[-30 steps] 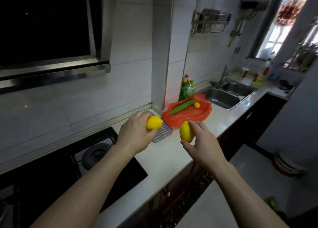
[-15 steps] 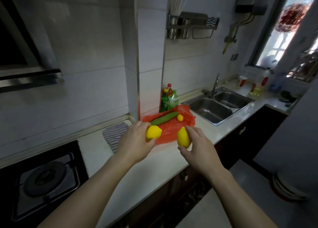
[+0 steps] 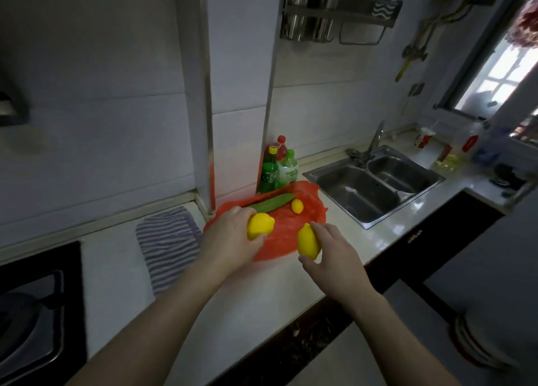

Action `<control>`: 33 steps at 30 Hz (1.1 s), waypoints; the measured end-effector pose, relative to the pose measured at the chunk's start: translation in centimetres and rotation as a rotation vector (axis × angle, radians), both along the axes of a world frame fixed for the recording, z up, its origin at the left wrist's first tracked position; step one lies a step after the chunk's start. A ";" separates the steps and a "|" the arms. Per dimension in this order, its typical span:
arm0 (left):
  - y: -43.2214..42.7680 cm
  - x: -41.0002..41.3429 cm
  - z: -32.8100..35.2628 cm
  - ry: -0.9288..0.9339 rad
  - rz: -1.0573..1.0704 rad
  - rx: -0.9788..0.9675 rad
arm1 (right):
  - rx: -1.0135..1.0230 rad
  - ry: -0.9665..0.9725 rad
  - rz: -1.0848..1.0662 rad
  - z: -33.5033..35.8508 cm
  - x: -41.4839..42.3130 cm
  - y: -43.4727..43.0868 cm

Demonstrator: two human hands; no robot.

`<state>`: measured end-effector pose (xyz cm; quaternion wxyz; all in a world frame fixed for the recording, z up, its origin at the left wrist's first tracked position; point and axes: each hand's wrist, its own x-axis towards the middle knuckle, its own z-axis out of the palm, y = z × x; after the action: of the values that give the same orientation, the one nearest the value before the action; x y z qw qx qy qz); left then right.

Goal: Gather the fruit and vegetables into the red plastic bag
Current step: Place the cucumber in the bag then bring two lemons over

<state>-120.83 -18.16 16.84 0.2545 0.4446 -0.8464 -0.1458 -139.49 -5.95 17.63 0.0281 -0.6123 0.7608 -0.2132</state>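
Now, left hand (image 3: 230,237) curls round one lemon (image 3: 260,225), right hand (image 3: 334,257) round a second lemon (image 3: 308,241), both over the near edge of the red plastic bag (image 3: 288,231) on the worktop (image 3: 262,292). Firm, light fruit, I'd judge; bag limp, slippery, best pinched at its rim.

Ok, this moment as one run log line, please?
left hand: grips left lemon | right hand: grips right lemon | red bag: cucumber on it

Both bare forearms reached forward, hands level and apart. The left hand (image 3: 230,240), knuckles up, curled its fingers round a lemon (image 3: 260,225) at its fingertips. The right hand (image 3: 334,257) gripped a second lemon (image 3: 308,241) on end, thumb beneath, fingers over its top.
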 end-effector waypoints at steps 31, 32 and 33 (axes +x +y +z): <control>-19.2 -20.5 -13.2 -0.135 0.271 0.361 | 0.281 -0.058 0.307 -13.9 -20.8 -27.6; -19.6 -21.0 -13.8 -0.141 0.288 0.370 | 0.285 -0.049 0.325 -14.6 -21.4 -28.3; -20.0 -21.5 -14.4 -0.146 0.303 0.381 | 0.283 -0.044 0.337 -15.3 -21.9 -29.1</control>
<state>-142.33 -38.13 2.47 0.1233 0.6157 -0.7435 -0.2302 -161.43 -35.02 2.31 0.1653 -0.7160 0.6693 -0.1099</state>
